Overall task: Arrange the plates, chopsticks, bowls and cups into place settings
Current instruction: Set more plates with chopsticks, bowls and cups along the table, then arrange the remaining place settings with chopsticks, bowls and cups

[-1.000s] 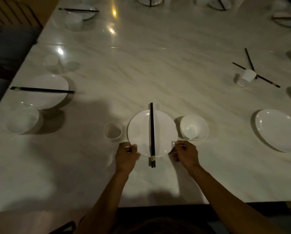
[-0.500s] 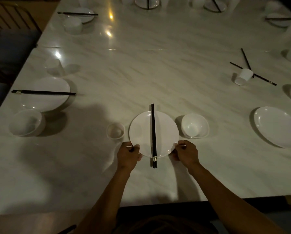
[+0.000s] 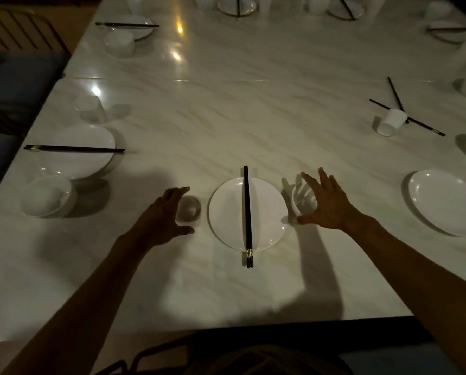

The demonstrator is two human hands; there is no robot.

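A white plate lies near the front edge of the marble table, with a pair of black chopsticks laid straight across its middle. A small cup stands just left of the plate, and my left hand hovers open around it. A white bowl sits to the plate's right, partly hidden by my right hand, which is spread open over it. Neither hand grips anything.
A set place at the left has a plate with chopsticks, a bowl and a cup. At the right lie a bare plate, a tipped cup and crossed chopsticks. More settings line the far edge.
Both hands have let go of the plate's near rim and moved outward and forward, the left to the cup, the right over the bowl, fingers now spread.
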